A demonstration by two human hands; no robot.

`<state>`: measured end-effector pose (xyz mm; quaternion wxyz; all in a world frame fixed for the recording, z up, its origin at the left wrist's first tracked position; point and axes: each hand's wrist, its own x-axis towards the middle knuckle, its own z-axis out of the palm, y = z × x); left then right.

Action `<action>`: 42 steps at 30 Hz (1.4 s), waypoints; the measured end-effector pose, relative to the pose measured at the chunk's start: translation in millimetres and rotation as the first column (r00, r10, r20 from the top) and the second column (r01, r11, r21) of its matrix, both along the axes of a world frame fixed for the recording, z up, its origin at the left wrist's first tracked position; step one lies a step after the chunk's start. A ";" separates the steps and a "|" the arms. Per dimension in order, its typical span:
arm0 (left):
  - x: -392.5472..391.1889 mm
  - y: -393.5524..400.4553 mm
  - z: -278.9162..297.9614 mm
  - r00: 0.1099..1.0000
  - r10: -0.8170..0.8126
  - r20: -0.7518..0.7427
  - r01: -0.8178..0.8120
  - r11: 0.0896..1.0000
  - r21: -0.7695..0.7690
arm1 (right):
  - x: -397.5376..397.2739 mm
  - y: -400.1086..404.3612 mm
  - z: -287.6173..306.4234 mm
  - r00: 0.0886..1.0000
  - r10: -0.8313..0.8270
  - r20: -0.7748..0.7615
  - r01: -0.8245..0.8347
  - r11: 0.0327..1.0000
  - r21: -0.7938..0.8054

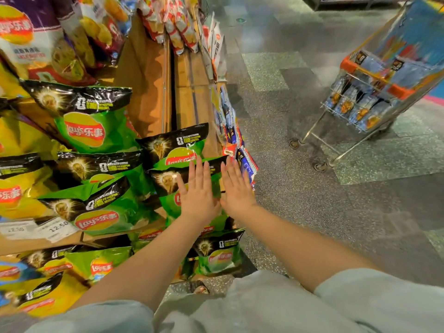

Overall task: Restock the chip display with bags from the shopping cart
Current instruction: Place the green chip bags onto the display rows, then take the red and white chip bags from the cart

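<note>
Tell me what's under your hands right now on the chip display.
Both hands, left and right, lie flat with straight fingers on a green chip bag at the display's right end. Another green bag sits behind it. Whatever lies beneath the pressed bag is covered.

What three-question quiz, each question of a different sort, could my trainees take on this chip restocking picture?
1. True or false: the left hand lies flat with straight fingers on a green chip bag.
2. Where is the shopping cart? A) right of the display, on the floor B) behind the person C) on the top shelf
3. Fill in: the right hand holds ____.

Key
1. True; the right hand lies flat beside it, at the bag's right edge.
2. A; it still carries blue bags.
3. Nothing; its fingers are straight.
</note>
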<state>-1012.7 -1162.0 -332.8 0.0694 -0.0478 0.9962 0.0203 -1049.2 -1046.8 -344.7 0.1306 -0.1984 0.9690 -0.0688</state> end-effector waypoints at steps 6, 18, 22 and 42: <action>-29.5 62.8 11.0 0.988 -0.079 -0.133 0.085 0.996 0.039 | -16.1 66.4 8.8 0.996 -0.083 -0.038 0.080 0.994 -0.075; -90.6 271.8 40.1 0.962 -0.182 -0.202 0.196 0.979 0.053 | -66.3 271.1 40.9 0.980 -0.168 -0.105 0.152 0.977 -0.151; -109.2 339.0 40.6 0.970 -0.213 -0.116 0.224 0.970 0.090 | -76.2 336.0 45.7 0.967 -0.230 -0.113 0.215 0.968 -0.131; -245.4 526.4 22.9 0.885 -0.463 -0.048 0.461 0.856 0.234 | -177.9 521.7 38.4 0.871 -0.486 -0.070 0.478 0.872 -0.103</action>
